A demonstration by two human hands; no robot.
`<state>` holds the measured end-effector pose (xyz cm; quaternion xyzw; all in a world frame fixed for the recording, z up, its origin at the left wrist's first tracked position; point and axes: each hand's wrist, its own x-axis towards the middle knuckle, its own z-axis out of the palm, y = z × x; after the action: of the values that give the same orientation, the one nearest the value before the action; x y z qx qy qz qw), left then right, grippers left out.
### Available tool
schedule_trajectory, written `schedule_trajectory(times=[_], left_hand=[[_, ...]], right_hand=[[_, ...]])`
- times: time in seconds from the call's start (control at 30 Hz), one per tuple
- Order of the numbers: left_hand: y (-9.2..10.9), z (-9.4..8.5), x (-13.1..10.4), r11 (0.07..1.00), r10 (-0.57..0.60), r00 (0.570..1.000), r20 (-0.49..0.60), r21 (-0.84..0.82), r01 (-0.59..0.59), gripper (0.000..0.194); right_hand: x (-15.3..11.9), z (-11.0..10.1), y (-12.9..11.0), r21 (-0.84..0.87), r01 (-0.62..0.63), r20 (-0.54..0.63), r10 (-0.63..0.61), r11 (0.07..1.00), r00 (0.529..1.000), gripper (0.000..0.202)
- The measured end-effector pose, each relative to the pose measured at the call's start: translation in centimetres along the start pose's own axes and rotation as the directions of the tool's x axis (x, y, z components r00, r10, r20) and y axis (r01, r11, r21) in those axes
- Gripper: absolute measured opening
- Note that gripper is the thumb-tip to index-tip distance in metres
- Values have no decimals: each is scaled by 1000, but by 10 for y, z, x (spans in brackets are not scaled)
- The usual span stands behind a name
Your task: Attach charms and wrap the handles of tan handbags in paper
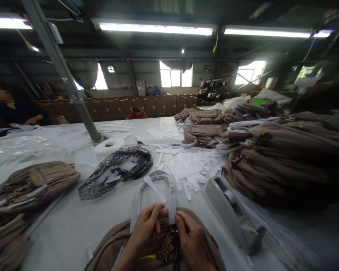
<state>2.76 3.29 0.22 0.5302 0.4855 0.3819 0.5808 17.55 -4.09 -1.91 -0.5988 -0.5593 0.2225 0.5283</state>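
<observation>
A brown handbag lies right before me at the bottom of the view, its looped handle covered in white wrap and standing up. At the foot of the handle's right side, my right hand pinches the wrapped strap between thumb and fingers. My left hand is just left of that strap with its fingers curled together; what they hold, if anything, is hidden. Between the hands hangs a leopard-patterned tag on the bag's front. One white paper strip lies within the handle loop, on the table beyond.
Past the bag lie a pile of white strips and a black-and-white bundle. To the right are a grey tape dispenser and stacked brown bags. More bags lie left. A metal post rises from the table.
</observation>
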Motion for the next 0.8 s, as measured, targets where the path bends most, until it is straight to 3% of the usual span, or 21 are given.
schedule_trajectory(times=[0.1,0.17,0.3,0.43,0.57,0.67,0.8], left_hand=[[30,-34,23,968,156,976,-153,221,-120,46],[44,-57,48,948,201,956,-216,288,-134,44],[49,-82,102,915,204,940,-274,394,-84,50],[41,-84,137,853,192,970,-145,514,-92,70],[36,-85,159,778,150,989,-8,617,-113,81],[39,-85,176,737,114,991,75,662,-135,75],[43,-74,194,696,70,985,155,700,-159,66]], right_hand=[[9,-6,-2,-6,-24,-43,24,1000,999,26],[28,-5,-9,-75,0,-21,-2,997,1000,24],[84,20,-30,-331,70,197,-4,941,980,23],[126,72,-30,-447,74,259,50,891,965,20],[136,111,-10,-483,17,232,109,876,967,17],[135,116,2,-440,-16,172,102,898,980,16],[142,89,2,-312,-56,57,78,948,995,19]])
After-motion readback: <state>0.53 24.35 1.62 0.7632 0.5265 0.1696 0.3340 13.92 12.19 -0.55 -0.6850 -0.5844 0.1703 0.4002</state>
